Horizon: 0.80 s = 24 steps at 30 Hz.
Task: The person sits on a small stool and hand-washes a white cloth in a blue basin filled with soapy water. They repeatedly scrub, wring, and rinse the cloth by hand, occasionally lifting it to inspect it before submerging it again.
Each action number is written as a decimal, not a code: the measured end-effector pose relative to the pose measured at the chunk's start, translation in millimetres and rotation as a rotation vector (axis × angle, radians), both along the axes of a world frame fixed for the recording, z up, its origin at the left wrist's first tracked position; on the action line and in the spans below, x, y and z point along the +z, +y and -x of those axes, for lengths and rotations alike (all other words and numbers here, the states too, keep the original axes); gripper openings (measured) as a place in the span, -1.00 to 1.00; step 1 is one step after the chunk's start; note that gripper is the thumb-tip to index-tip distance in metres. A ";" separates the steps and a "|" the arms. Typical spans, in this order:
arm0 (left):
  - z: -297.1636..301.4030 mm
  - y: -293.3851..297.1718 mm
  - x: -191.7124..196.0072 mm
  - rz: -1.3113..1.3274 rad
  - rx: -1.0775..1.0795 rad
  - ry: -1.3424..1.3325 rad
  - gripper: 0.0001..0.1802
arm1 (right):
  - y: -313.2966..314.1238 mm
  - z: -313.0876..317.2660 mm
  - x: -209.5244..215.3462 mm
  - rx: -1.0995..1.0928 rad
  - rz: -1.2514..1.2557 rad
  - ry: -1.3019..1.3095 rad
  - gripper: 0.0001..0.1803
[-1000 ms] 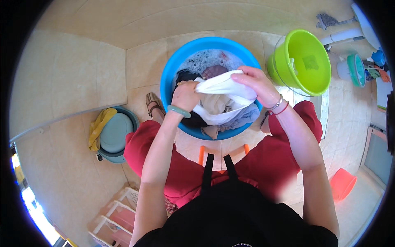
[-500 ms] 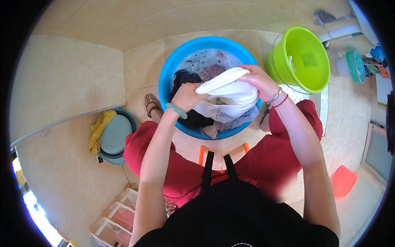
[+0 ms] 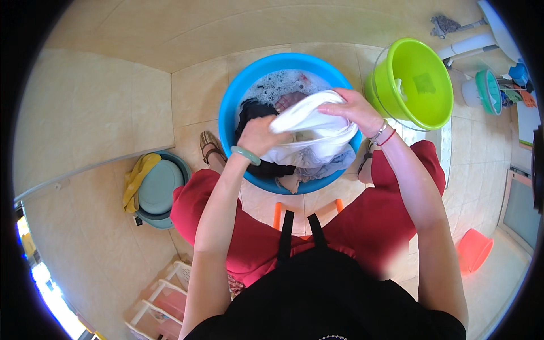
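A white garment (image 3: 326, 139) is stretched between my hands over a round blue tub (image 3: 228, 113). My left hand (image 3: 262, 136) is closed on its left edge, and a pale green bangle circles that wrist. On the other side, my right hand (image 3: 356, 111) grips the upper right edge, thumb over the cloth. Foamy water (image 3: 272, 85) fills the tub's far part. Black cloth (image 3: 252, 113) lies in the tub at the left, partly under my left hand. Grey-blue cloth (image 3: 328, 167) and a bit of beige cloth (image 3: 290, 182) show at the near side.
A lime green bucket (image 3: 408, 107) stands right of the tub. At left are grey-green basins (image 3: 161, 184) with a yellow cloth (image 3: 135, 181). A coral bucket (image 3: 475, 250) sits at lower right, a white rack (image 3: 156, 306) at lower left. Orange stool legs (image 3: 277, 214) show between my knees.
The white garment has opened wider between my hands, showing a loop along its upper edge. My right hand's fingers have shifted inward over the cloth; both hands stay above the tub.
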<state>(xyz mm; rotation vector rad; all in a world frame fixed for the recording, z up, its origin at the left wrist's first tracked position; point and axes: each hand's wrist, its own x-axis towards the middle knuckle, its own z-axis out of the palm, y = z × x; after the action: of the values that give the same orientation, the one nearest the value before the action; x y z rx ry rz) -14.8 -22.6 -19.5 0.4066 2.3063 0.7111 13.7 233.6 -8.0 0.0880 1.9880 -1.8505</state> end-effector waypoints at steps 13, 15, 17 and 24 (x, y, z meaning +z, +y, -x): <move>5.4 -3.1 6.1 -0.098 -0.035 -0.091 -0.41 | 12.2 3.4 -6.4 -0.067 0.004 0.010 -0.51; 9.3 -6.9 -5.2 -0.251 0.115 -0.078 -0.48 | 3.2 0.9 -3.8 -0.070 0.132 -0.013 -0.38; 8.8 -19.3 -13.6 -0.629 0.393 -0.194 -0.56 | -1.1 -3.6 -0.2 0.151 -0.310 0.149 -0.30; 11.9 -8.6 5.9 -1.230 0.786 -0.440 -0.59 | -9.0 -2.7 -19.8 0.074 -0.809 0.431 -0.51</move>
<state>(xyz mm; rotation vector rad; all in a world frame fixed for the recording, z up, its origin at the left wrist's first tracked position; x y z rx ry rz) -26.7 -31.2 -13.6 -0.1845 1.3048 2.3107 16.4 224.6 -27.7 -0.1629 2.8781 -0.9629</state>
